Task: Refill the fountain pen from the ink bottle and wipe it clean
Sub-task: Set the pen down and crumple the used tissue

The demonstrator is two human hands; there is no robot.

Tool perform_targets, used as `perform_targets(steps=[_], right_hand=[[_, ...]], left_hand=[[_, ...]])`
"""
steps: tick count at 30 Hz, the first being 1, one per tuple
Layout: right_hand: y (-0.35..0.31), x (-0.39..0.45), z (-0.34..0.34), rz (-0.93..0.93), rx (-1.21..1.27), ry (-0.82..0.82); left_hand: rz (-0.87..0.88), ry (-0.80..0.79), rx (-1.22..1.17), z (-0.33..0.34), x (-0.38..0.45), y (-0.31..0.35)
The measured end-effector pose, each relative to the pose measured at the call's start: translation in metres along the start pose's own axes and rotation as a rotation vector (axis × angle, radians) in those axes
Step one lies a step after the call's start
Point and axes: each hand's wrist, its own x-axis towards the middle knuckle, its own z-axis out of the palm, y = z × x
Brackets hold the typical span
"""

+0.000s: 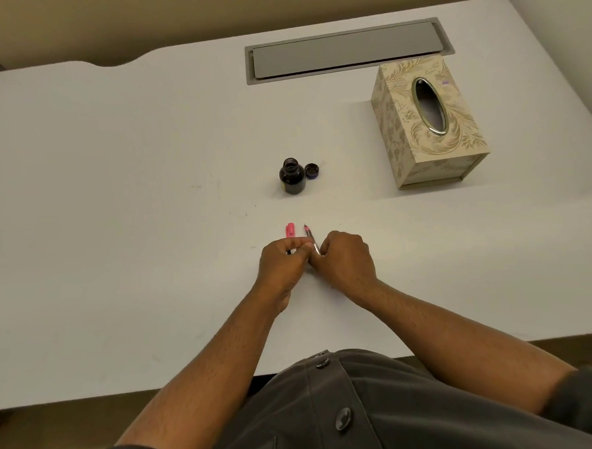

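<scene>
an open ink bottle (291, 176) stands upright on the white surface (115, 199), well beyond the fingers and almost straight ahead of them. its cap (311, 171) lies just beside it on the right, touching or nearly so. farther off to the right of the fingers sits a patterned tissue box (426, 121) with an oval slot on top, and behind that a long grey hatch (347, 50) is set flush into the surface. nothing lies between the hands and the bottle except a pink pen cap (290, 230), which rests on the surface just past the left fingertips.

both forearms reach forward from a dark buttoned shirt (332, 411) and converge, so the hands meet knuckle to knuckle near the middle of the surface. the left hand (283, 262) is curled, thumb and fingers pinched around something small and dark; what it is cannot be made out. the right hand (346, 259) is also curled, back of the hand upward, its fingers closed round the rear of the pen (311, 239). the pen's front part sticks out beyond the fingers, tilted away and slightly left, with the nib pointing toward the bottle. the left fingertips touch or nearly touch the pen at its middle. whether the hands rest on the surface or hang just above it cannot be told.
</scene>
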Motion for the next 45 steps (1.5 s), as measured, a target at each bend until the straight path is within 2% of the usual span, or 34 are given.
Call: perform_targets(steps=[4,12,19,23,27,31,35,40,45], right_hand=[[-0.002,0.005,-0.002,0.037,-0.004,-0.017],[0.006,0.022,-0.024,0.113,-0.007,0.058],[0.013,0.015,-0.028,0.11,0.021,0.039],[0.025,-0.004,-0.037,0.038,0.063,0.052],[0.034,-0.031,-0.049,-0.124,0.275,0.138],[0.039,-0.057,-0.059,-0.3,0.387,0.117],[0.049,-0.077,-0.06,-0.365,0.31,0.07],[0.058,-0.101,-0.059,-0.237,0.291,0.165],[0.062,-0.134,-0.06,-0.061,0.343,0.217]], left_hand=[[-0.007,0.012,0.011,-0.005,0.001,0.005],[-0.004,0.05,0.007,-0.01,0.0,0.014],[-0.04,0.046,-0.089,-0.007,-0.006,0.019],[-0.088,-0.049,-0.287,-0.002,-0.019,0.022],[-0.136,-0.179,-0.481,0.009,-0.036,0.021],[-0.19,-0.16,-0.558,0.026,-0.055,0.021],[-0.154,-0.182,-0.58,0.041,-0.069,0.022],[-0.151,-0.314,-0.533,0.05,-0.085,0.028],[-0.154,-0.551,-0.427,0.055,-0.096,0.013]])
